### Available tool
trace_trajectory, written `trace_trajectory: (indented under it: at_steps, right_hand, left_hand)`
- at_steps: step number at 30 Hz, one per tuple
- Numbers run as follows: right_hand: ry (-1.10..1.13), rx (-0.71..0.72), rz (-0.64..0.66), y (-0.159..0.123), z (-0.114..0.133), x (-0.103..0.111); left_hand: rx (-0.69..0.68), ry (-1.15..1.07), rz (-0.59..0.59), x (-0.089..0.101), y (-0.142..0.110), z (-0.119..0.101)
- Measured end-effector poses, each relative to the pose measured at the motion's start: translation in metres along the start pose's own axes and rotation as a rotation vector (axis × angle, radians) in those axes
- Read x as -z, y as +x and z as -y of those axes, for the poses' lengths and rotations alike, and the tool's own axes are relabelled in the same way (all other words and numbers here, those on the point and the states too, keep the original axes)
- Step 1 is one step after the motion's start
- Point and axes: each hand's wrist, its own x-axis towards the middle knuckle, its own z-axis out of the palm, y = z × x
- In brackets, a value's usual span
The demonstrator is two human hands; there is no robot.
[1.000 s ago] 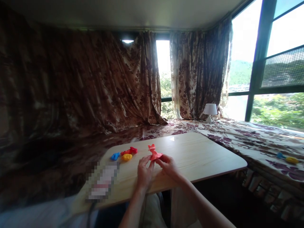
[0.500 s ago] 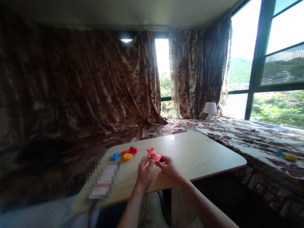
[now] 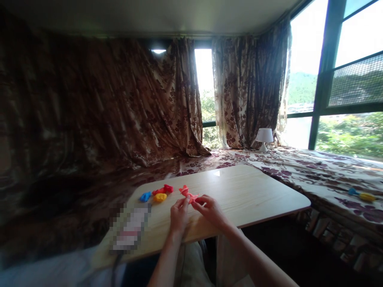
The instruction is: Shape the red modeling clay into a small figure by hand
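A coral-pink, soft, crumpled piece (image 3: 183, 191) with flared edges is pinched between my two hands, just above the pale wooden table (image 3: 257, 191); I cannot tell its exact kind. My left hand (image 3: 179, 215) is closed on its near left part, thumb and fingers together. From the right, my right hand (image 3: 210, 209) pinches its lower right end. Left of my hands, on the tabletop, lie a red bundle (image 3: 163, 189), a yellow bundle (image 3: 159, 197) and a blue bundle (image 3: 145, 196), all small and crumpled.
A pixelated flat object (image 3: 130, 227) lies at the table's left side with a dark cord. Floral-covered bedding surrounds the far and right sides, bearing a white lamp (image 3: 265, 136), a small blue item (image 3: 353, 192) and a yellow one (image 3: 366, 197). Patterned curtains (image 3: 242, 95) hang behind.
The coral piece has shifted slightly left and is more drawn out, its flared end showing beyond my left fingers. My left hand has moved slightly left; both hands still pinch it.
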Motion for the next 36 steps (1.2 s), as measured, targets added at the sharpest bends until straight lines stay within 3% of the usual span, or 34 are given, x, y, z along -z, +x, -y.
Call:
trace_trajectory:
  at_steps: [2, 8, 18, 36]
  right_hand:
    - [-0.027, 0.010, -0.058, -0.001, 0.001, 0.001]
    - [-0.066, 0.101, -0.187, -0.003, 0.001, 0.002]
    - [-0.138, 0.293, -0.139, -0.005, 0.006, 0.003]
    - [-0.178, 0.337, -0.128, -0.006, 0.004, 0.002]
  left_hand:
    - [0.011, -0.012, -0.040, 0.000, 0.000, -0.001]
    - [-0.001, 0.000, 0.003, -0.001, -0.005, -0.009]
    - [0.025, 0.003, 0.033, -0.001, -0.007, -0.009]
    - [0.038, -0.034, -0.032, -0.001, -0.008, -0.015]
